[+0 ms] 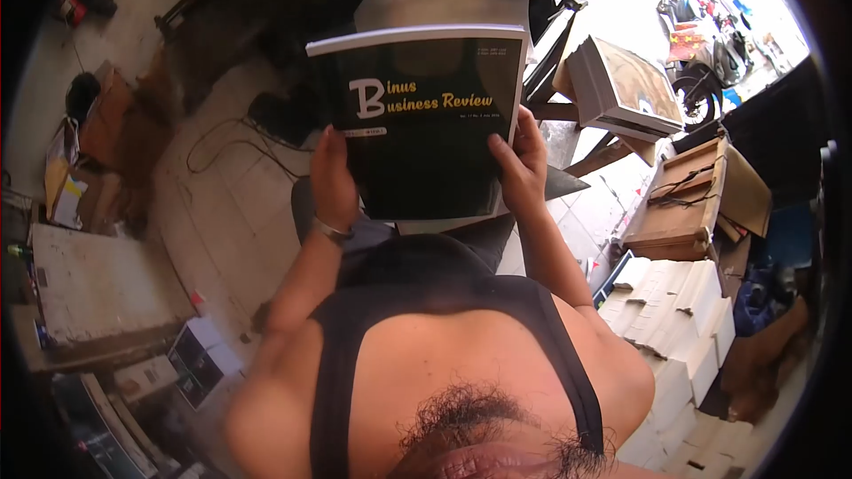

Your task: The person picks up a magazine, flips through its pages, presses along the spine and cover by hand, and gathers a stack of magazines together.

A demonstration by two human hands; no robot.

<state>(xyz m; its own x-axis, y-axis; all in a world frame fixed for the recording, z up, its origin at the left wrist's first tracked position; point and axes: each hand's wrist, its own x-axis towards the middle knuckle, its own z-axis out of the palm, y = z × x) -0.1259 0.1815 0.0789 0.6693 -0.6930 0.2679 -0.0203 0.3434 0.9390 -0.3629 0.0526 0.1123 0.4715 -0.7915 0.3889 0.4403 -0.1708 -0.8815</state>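
Paperback book with dark green cover and white-and-yellow title [426, 160], head view: held up in front of the lap, roughly upright to the reader, between both hands. "Binus Business Review" legible; small print at upper right too fine to read, and a pale label by the left thumb hard to make out. White page edges show along the top.

Left hand [335, 179] closed on the left edge, thumb at the front, other fingers mostly hidden; metallic wristband [333, 231] at the wrist. Right hand [524, 164] grips the right edge, thumb across the cover, fingers partly hidden behind.

Right side: thick white paper block with brown patterned top [635, 80]; below, light wooden frame [679, 191] and cream paper stacks [670, 302]. Black motorcycle [714, 66] beyond, washed out by glare. Thin dark cable [209, 146] loops on floor, part lost in shadow. Corners black.
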